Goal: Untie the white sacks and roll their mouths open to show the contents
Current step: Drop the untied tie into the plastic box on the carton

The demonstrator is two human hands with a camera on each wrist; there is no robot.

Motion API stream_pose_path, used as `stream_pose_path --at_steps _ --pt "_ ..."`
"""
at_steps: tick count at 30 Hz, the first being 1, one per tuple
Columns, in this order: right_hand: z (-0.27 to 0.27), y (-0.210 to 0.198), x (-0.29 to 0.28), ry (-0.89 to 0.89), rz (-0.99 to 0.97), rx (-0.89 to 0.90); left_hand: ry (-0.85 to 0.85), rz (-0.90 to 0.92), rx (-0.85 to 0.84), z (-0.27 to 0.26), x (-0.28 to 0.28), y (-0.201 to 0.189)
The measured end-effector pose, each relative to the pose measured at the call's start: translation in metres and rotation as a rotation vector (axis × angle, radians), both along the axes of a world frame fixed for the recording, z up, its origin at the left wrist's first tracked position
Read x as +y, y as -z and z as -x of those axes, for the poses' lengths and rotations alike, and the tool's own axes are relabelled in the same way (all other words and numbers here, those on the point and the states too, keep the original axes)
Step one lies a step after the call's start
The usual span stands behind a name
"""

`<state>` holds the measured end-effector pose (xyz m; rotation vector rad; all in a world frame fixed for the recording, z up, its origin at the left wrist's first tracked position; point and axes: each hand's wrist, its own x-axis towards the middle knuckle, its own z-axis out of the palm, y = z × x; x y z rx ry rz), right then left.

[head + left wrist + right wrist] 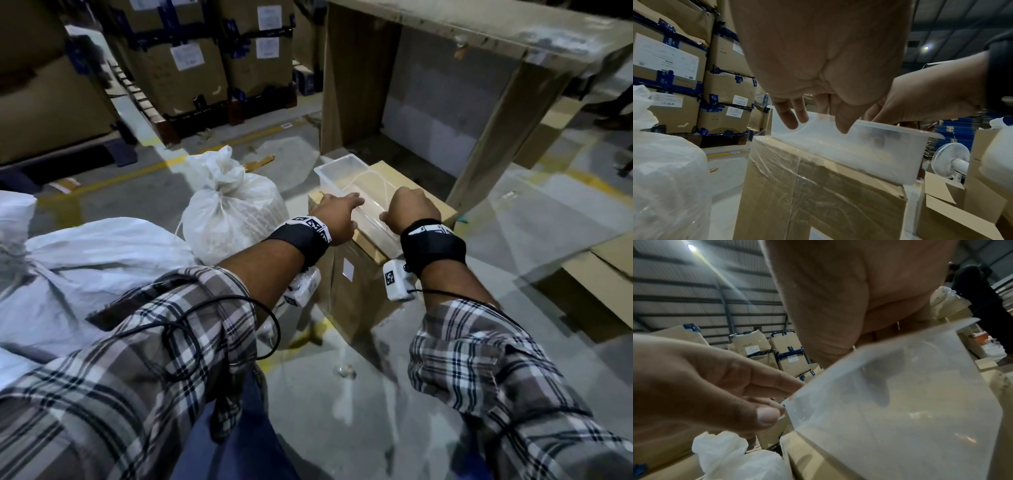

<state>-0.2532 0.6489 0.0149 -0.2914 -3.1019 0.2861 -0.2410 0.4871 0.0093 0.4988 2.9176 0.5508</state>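
Floor: white sack beside left hand; it and right hand gripping tub rim.

Dim warehouse. Grey concrete floor marked with yellow lines. Far left, stacked cardboard boxes on pallets, taped in blue, with white labels. Far right, a wooden table. Beside open cartons on the right, a white fan. Overhead, ribbed metal roof with one lit lamp.
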Motion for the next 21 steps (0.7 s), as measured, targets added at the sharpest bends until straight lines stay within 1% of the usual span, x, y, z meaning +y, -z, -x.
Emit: stream_pose_path --at_steps 3,6,8,10,12,14,17,21 --pt "0.001 0.002 0.000 -0.019 -0.009 -0.078 0.011 0.011 -0.017 -0.001 -0.003 0.001" --pt "0.004 -0.001 -0.005 -0.083 0.031 -0.211 0.025 0.017 -0.018 0.000 -0.005 0.001" --pt "0.006 -0.001 -0.009 -0.122 -0.001 -0.308 0.032 0.028 -0.024 0.001 -0.007 0.002" --pt "0.008 -0.002 -0.009 -0.122 -0.047 -0.334 0.030 0.025 -0.032 0.001 -0.008 0.003" --pt "0.010 -0.002 -0.008 -0.105 -0.073 -0.286 0.036 0.025 -0.028 0.001 -0.009 0.003" --pt "0.010 -0.004 -0.007 -0.070 -0.057 -0.220 0.039 0.019 -0.027 0.002 -0.010 0.003" --pt "0.010 -0.006 -0.007 -0.034 -0.008 -0.157 0.023 -0.050 -0.047 0.002 -0.014 0.002" --pt "0.005 -0.024 -0.011 0.046 0.034 0.016 -0.001 -0.135 -0.004 0.001 -0.022 -0.004"
